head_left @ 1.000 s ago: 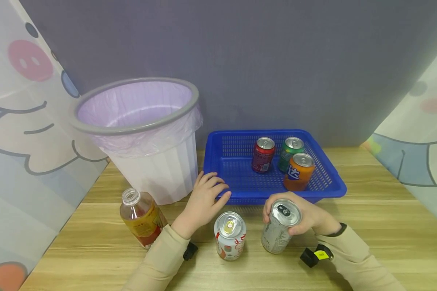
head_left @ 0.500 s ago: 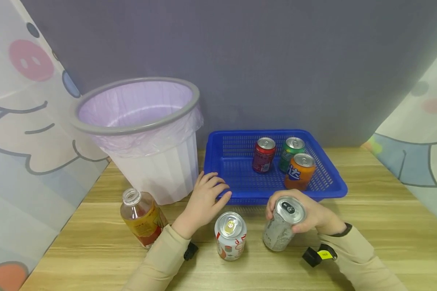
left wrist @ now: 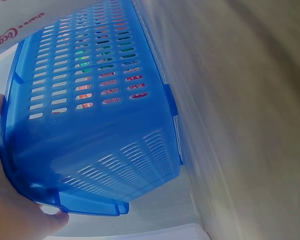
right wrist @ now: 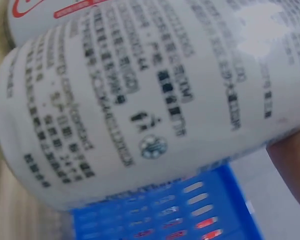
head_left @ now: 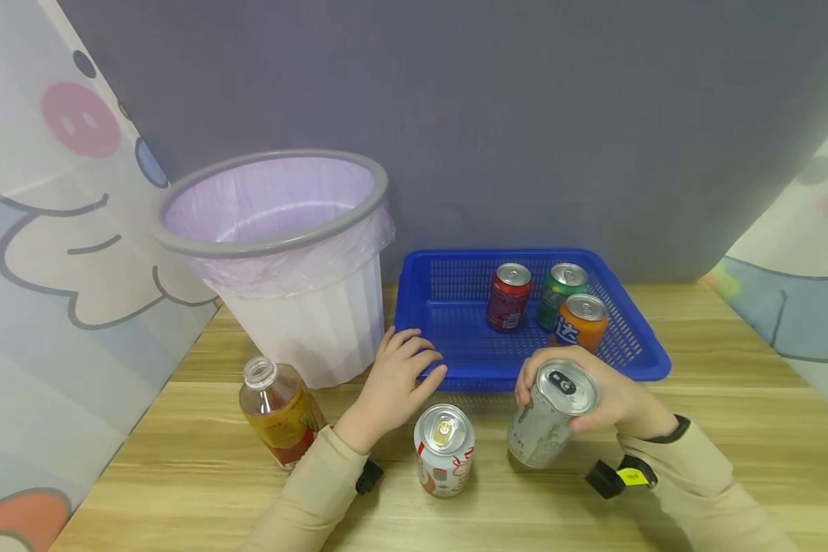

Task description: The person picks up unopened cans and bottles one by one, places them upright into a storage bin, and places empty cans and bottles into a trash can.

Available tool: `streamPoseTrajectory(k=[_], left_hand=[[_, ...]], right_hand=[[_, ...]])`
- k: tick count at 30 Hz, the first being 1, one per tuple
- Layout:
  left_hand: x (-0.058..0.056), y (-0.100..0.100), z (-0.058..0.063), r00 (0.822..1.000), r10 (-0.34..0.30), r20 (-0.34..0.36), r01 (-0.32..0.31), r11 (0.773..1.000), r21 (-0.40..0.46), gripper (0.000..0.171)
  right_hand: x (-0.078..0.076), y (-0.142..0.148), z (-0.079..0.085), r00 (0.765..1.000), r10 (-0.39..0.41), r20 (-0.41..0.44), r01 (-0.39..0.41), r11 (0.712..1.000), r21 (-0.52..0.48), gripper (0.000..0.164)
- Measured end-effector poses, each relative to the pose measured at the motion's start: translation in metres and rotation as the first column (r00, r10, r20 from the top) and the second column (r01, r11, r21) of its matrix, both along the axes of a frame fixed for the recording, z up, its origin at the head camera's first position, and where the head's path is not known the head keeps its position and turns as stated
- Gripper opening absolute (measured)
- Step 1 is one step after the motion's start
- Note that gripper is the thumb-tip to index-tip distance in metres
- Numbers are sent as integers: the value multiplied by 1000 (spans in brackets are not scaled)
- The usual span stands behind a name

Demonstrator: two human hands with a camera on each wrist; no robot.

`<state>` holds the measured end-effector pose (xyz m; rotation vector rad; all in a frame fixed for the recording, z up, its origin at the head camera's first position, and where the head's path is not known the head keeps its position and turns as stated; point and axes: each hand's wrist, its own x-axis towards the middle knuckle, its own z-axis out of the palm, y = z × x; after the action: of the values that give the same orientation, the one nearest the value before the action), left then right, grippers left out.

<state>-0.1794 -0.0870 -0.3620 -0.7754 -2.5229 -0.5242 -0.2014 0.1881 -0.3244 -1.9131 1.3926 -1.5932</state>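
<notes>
My right hand (head_left: 610, 395) grips a silver-white drink can (head_left: 548, 418) around its upper part, thumb on the near side. The can tilts, its top leaning right, close over the table in front of the basket. In the right wrist view small printed text covers this can (right wrist: 140, 100). My left hand (head_left: 393, 387) rests on the front-left corner of a blue plastic basket (head_left: 421, 307), fingers spread over its rim (left wrist: 12, 85). Between the hands stands a white and red Coca-Cola can (head_left: 445, 452), upright and untouched.
In the basket's right half stand a red can (head_left: 508, 299), a green can (head_left: 562, 295) and an orange can (head_left: 581, 322). A white bin (head_left: 303, 322) with a purple liner is at the left. An uncapped bottle (head_left: 280, 414) stands beside my left forearm.
My right hand has shifted slightly right and lifted the silver can a little, tilting it more. The left hand stays on the basket corner. The head view has shifted slightly.
</notes>
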Motion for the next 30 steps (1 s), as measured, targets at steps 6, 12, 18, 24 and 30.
streamPoseTrajectory(k=[6, 12, 18, 24, 30], left_hand=[[0, 0, 0, 1000, 7, -23, -7, 1000, -12, 25], [0, 0, 0, 999, 3, -33, -3, 1000, -5, 24], [0, 0, -1, 999, -4, -45, 4, 1000, 3, 24], [0, 0, -2, 998, -9, -65, 9, 1000, 13, 33], [-1, 0, -2, 998, -6, -56, 6, 1000, 8, 31]], right_hand=[[0, 0, 14, 999, 13, -34, -14, 1000, -8, 40], [1, 1, 26, 1000, 5, -15, -5, 1000, -9, 39], [0, 2, 37, 996, -79, 42, 82, 995, -53, 38], [-1, 3, 43, 975, -178, 136, 193, 976, -104, 34], [-3, 3, 45, 968, -133, 212, 171, 970, -175, 34]])
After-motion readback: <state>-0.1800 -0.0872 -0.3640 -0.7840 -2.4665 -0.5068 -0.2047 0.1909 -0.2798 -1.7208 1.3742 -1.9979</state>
